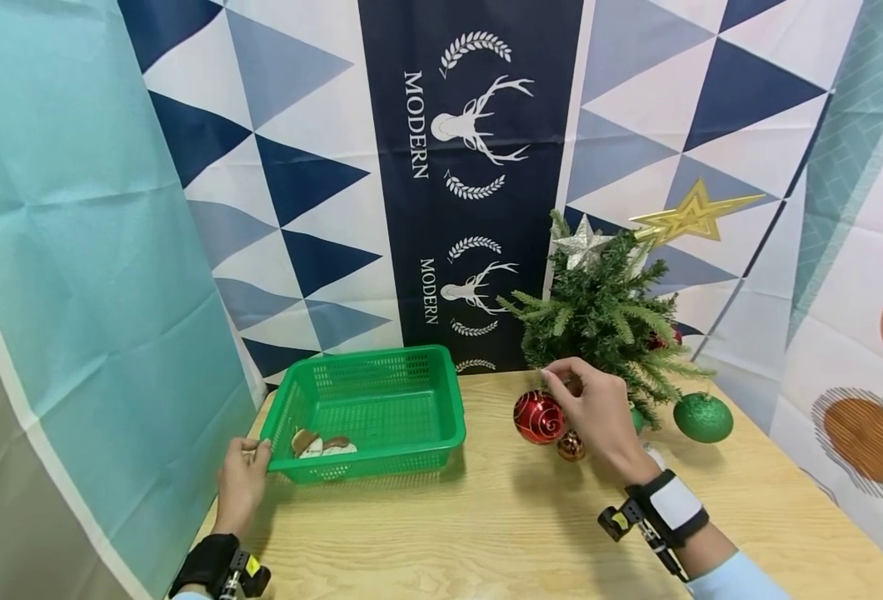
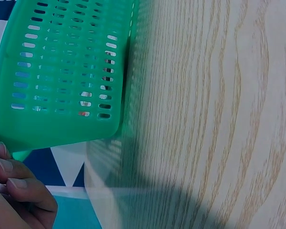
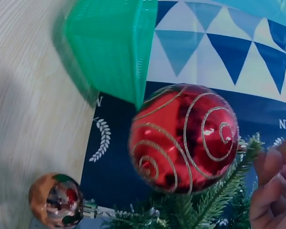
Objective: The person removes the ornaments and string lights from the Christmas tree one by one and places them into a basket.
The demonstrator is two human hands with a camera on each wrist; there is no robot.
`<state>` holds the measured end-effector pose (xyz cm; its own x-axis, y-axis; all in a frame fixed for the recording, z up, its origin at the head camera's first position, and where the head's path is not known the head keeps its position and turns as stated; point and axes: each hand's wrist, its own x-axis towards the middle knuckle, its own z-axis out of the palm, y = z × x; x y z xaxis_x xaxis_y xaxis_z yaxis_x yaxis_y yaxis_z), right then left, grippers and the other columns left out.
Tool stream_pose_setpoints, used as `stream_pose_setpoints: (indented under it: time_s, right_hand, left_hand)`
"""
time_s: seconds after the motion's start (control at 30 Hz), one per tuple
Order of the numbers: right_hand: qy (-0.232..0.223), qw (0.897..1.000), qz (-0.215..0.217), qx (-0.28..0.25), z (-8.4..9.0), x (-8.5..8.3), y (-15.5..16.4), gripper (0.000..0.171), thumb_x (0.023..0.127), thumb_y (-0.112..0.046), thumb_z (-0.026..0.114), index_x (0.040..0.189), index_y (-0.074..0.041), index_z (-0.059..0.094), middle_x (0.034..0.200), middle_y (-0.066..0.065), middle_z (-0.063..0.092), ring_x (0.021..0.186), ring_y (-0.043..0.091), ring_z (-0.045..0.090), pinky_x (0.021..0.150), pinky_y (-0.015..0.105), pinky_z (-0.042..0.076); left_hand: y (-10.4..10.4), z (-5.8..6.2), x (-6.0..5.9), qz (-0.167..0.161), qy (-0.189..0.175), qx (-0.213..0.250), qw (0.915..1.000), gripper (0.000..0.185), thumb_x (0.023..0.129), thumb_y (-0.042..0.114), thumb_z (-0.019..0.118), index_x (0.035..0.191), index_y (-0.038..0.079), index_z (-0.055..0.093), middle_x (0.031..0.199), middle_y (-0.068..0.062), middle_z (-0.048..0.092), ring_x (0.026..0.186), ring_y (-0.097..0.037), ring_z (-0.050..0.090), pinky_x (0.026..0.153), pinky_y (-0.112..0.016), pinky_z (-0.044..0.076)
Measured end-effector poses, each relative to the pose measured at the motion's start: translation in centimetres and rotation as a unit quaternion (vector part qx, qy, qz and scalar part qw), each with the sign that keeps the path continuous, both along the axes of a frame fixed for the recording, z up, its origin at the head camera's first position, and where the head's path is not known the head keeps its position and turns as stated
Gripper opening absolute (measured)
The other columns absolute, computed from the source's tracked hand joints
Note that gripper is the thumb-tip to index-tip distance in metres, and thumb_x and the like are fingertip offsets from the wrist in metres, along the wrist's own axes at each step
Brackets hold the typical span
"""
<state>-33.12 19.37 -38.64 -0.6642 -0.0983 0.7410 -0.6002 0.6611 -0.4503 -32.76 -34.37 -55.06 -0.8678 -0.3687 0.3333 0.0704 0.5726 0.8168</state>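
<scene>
My left hand (image 1: 242, 483) grips the near left corner of a green plastic basket (image 1: 366, 461), its fingers at the rim. A snowman-like ornament (image 1: 325, 446) lies inside the basket. On the right, my right hand (image 1: 595, 414) pinches at the top of a shiny red Christmas ball (image 1: 539, 417) with gold swirls, beside a branch tip of a small artificial Christmas tree (image 1: 599, 317). In the right wrist view, the fingertips (image 3: 271, 183) meet close to the ball's cap and the branch; the hanging loop is hidden. A smaller patterned ball (image 3: 56, 200) hangs below.
A green glitter ball (image 1: 703, 417) hangs at the tree's right. A silver star (image 1: 583, 243) and a gold star (image 1: 696, 215) sit high on the tree. The wooden table (image 1: 441, 533) meets a patterned cloth backdrop (image 1: 479, 192) behind.
</scene>
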Motion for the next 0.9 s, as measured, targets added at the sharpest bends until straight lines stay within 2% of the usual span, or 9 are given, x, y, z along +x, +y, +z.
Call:
stream_pose_setpoints:
  time_s: [0.07,0.17,0.33,0.4,0.57,0.67,0.77,0.83,0.9]
  right_hand:
    - [-0.023,1.000,0.011,0.008,0.2,0.0,-0.1,0.006,0.098,-0.013,0.073,0.105,-0.014,0.074,0.082,-0.006,0.072,0.054,0.005,0.054,0.049,0.024,0.041]
    - [-0.058,0.998,0.026,0.011,0.6,0.1,-0.4,0.009,0.098,-0.014,0.074,0.107,-0.016,0.073,0.089,-0.005,0.075,0.062,0.006,0.060,0.054,0.025,0.044]
    - [-0.122,0.991,0.055,-0.011,1.4,0.2,-0.8,0.016,0.097,-0.016,0.075,0.112,-0.021,0.070,0.095,-0.003,0.076,0.071,0.013,0.067,0.059,0.027,0.048]
    - [-0.136,0.988,0.068,-0.012,1.6,0.3,-1.0,0.019,0.097,-0.017,0.075,0.114,-0.023,0.069,0.095,-0.003,0.076,0.070,0.015,0.066,0.057,0.028,0.046]
    - [-0.131,0.986,0.099,0.007,1.7,0.6,-1.4,0.023,0.096,-0.013,0.076,0.116,-0.023,0.068,0.092,-0.004,0.076,0.066,0.015,0.064,0.054,0.027,0.045]
    - [-0.114,0.988,0.106,0.021,1.5,0.7,-1.5,0.023,0.095,-0.011,0.077,0.115,-0.019,0.069,0.090,-0.003,0.076,0.067,0.013,0.067,0.056,0.026,0.049]
    - [-0.099,0.988,0.116,0.038,1.1,0.6,-1.6,0.020,0.094,-0.012,0.078,0.113,-0.016,0.072,0.089,-0.002,0.076,0.071,0.012,0.070,0.061,0.025,0.054]
    - [-0.089,0.987,0.122,0.056,1.0,0.5,-1.6,0.018,0.094,-0.012,0.078,0.111,-0.014,0.073,0.088,-0.002,0.076,0.073,0.010,0.071,0.064,0.024,0.055]
    - [-0.084,0.985,0.130,0.072,1.0,0.5,-1.6,0.020,0.093,-0.010,0.079,0.111,-0.013,0.074,0.089,-0.002,0.076,0.073,0.007,0.071,0.065,0.024,0.056]
  left_hand:
    - [-0.1,-0.3,-0.1,0.005,-0.006,-0.006,0.9999,0.052,0.110,0.054,0.036,0.133,0.009,0.045,0.074,-0.006,0.035,0.055,-0.020,0.029,0.052,-0.038,0.026]
    - [-0.9,-2.1,-1.4,0.049,-0.028,-0.039,0.9976,0.059,0.103,0.065,0.030,0.134,0.016,0.044,0.076,-0.006,0.036,0.056,-0.017,0.028,0.051,-0.036,0.029]
    - [-1.3,-3.0,-2.0,0.045,-0.024,-0.034,0.9981,0.061,0.102,0.067,0.029,0.135,0.017,0.042,0.078,-0.007,0.036,0.058,-0.022,0.029,0.052,-0.037,0.029]
    - [-1.2,-2.5,-1.5,0.025,-0.013,-0.016,0.9995,0.054,0.106,0.061,0.032,0.133,0.016,0.044,0.077,-0.006,0.036,0.058,-0.022,0.029,0.053,-0.037,0.029]
    - [-1.0,-2.3,-1.5,0.035,-0.016,-0.017,0.9991,0.051,0.107,0.057,0.033,0.135,0.016,0.044,0.078,-0.006,0.036,0.059,-0.022,0.029,0.054,-0.038,0.029]
    - [-1.1,-2.7,-1.9,0.059,-0.028,-0.037,0.9972,0.056,0.104,0.063,0.031,0.136,0.018,0.043,0.078,-0.006,0.036,0.058,-0.021,0.029,0.052,-0.037,0.029]
    - [-1.0,-2.4,-1.7,0.051,-0.032,-0.031,0.9977,0.055,0.106,0.060,0.032,0.136,0.015,0.043,0.077,-0.007,0.037,0.058,-0.023,0.031,0.052,-0.038,0.029]
    - [0.3,0.0,-0.2,0.035,-0.041,-0.014,0.9985,0.050,0.110,0.052,0.034,0.136,0.010,0.043,0.076,-0.007,0.036,0.058,-0.023,0.031,0.053,-0.039,0.029]
    - [1.2,1.5,0.8,0.025,-0.045,0.009,0.9986,0.050,0.111,0.050,0.037,0.136,0.007,0.042,0.075,-0.007,0.035,0.058,-0.022,0.030,0.051,-0.040,0.032]
